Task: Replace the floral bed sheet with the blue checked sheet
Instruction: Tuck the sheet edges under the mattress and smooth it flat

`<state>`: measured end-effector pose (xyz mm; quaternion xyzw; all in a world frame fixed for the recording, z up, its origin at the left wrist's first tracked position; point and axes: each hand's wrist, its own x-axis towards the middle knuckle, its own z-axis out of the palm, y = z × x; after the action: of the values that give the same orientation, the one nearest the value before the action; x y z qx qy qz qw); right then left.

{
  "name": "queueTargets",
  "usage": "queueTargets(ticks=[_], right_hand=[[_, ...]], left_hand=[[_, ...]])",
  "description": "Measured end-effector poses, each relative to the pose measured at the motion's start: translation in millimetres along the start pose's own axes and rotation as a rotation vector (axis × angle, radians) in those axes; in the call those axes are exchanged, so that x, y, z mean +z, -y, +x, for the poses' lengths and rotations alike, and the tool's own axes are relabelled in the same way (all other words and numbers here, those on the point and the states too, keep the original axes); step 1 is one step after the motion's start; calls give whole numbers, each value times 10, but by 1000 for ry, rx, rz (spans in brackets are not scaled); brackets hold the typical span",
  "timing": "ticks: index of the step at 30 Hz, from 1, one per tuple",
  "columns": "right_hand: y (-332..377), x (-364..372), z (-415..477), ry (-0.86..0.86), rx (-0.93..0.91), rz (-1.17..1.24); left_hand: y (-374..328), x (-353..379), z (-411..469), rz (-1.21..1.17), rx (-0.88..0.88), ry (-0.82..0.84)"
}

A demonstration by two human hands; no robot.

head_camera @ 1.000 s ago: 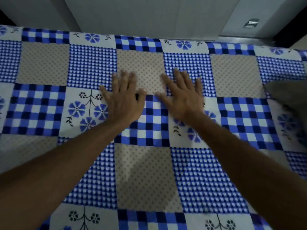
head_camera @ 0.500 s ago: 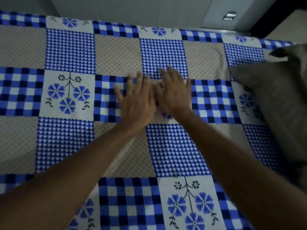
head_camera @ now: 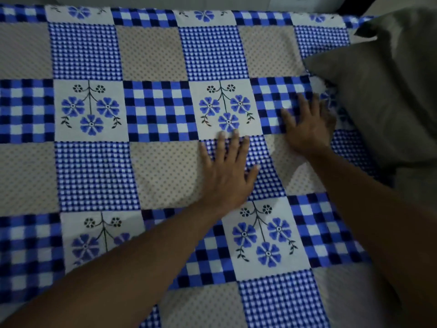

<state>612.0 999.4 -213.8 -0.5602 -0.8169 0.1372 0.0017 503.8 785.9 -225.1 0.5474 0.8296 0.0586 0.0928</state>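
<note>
The blue checked sheet [head_camera: 94, 174] lies spread across the bed, and both hands rest on it palm down. The right hand [head_camera: 307, 129] lies just beside the grey pillow [head_camera: 390, 91], fingers straight and fanned on a large-check square. Whether its far fingers touch the pillow's edge I cannot tell, since that side is blurred. The left hand [head_camera: 227, 171] is farther from the pillow and nearer the person, flat on a small-check square, fingers straight and a little apart, fingertips reaching the border of a flower panel. Between the two hands the cloth rises in a small ripple.

There are two hands, one sheet and one pillow. I count four full flower panels away from the pillow, one of them partly covered by the left forearm. A fifth disappears under the pillow's near edge.

The pillow is cut off at the frame's side and hides that end of the sheet. Along the far edge the patches show only as a narrow strip.
</note>
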Motion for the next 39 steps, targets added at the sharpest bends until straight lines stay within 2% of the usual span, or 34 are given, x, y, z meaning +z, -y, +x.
queueTargets(ticks=[2, 4, 7, 9, 12, 16, 21, 25, 27, 30, 34, 36, 39], right_hand=[[158, -42, -227, -84, -19, 11], [485, -24, -613, -120, -175, 87], [988, 193, -1257, 18, -351, 114], [1132, 370, -1607, 130, -380, 41], [857, 486, -1879, 118, -283, -9], [-12, 401, -2286, 58, -28, -21], [-1088, 294, -3313, -9, 265, -43], [-1306, 237, -3935, 45, 365, -60], [-1212, 182, -3998, 82, 381, -12], [-866, 85, -3891, 18, 197, 103], [-347, 126, -3544, 41, -119, 89], [-283, 209, -3408, 94, -193, 54], [-510, 335, -3444, 131, -228, 12]], left_hand=[[-139, -28, -156, -53, 62, 8], [-60, -92, -330, -95, 31, -27], [347, -157, -627, -85, -110, -71], [643, -136, -854, -34, -115, -34], [726, -54, -1149, 54, 32, 31], [237, 85, -1662, 108, 214, 54], [-350, 220, -2568, 58, 473, 164], [-594, 319, -3328, 5, 633, 256], [-598, 334, -3475, -38, 632, 261], [-523, 177, -3349, -54, 572, 204], [-319, 54, -2820, 2, 364, 132], [-262, 96, -2628, 46, 304, 116], [-353, 245, -2662, 101, 317, 135]])
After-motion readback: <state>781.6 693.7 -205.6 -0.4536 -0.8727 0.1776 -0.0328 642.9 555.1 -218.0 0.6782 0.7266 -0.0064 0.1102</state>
